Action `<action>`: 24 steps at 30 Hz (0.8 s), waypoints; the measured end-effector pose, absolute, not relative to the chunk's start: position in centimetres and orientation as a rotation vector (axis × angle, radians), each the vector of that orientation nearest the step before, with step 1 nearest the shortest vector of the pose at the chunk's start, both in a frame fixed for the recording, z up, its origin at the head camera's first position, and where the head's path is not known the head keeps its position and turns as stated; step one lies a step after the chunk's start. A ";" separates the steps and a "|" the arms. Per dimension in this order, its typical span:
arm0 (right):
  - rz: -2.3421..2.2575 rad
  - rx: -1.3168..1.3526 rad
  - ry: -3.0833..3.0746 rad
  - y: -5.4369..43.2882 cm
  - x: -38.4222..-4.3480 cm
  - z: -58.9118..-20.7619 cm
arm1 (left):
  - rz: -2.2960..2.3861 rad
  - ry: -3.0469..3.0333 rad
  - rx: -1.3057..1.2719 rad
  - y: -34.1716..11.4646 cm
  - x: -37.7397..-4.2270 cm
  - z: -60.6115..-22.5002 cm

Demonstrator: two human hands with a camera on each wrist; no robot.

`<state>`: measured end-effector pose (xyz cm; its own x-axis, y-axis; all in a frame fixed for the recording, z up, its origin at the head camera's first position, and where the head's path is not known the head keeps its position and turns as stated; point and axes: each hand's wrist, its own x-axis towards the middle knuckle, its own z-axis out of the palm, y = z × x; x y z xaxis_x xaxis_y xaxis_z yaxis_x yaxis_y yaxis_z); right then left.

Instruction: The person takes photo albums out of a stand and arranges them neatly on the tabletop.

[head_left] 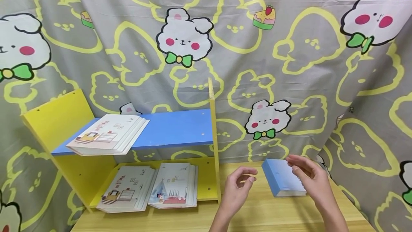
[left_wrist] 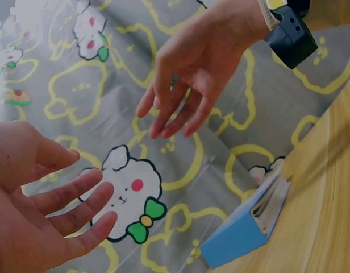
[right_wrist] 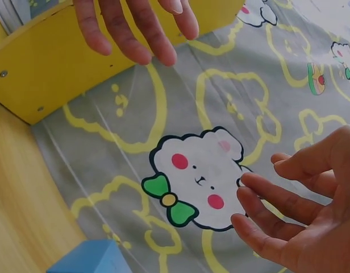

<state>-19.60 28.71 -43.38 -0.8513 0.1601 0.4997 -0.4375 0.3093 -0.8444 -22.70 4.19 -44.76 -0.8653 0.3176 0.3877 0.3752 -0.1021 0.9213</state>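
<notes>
On the desk beside the shelf, the blue book is laid flat, presumably for stability and easy reach, while the left hand and right hand are poised near it, each grip loosely parted, 0 items held.

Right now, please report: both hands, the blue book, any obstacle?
Left hand and right hand: empty, fingers loosely bent. Blue book: flat on table, untouched. No obstruction visible on it.
</notes>
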 end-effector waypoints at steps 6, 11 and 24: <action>1.481 0.234 -2.115 28.3 -19.4 -42.9 | -2.139 -2.055 -0.841 3.7 -22.4 -44.1; 1.447 0.248 -2.124 27.9 -19.1 -42.3 | -2.128 -2.035 -0.856 3.3 -22.2 -43.5; 1.389 0.227 -2.169 27.2 -18.4 -41.3 | -2.103 -1.980 -0.905 2.1 -21.8 -42.3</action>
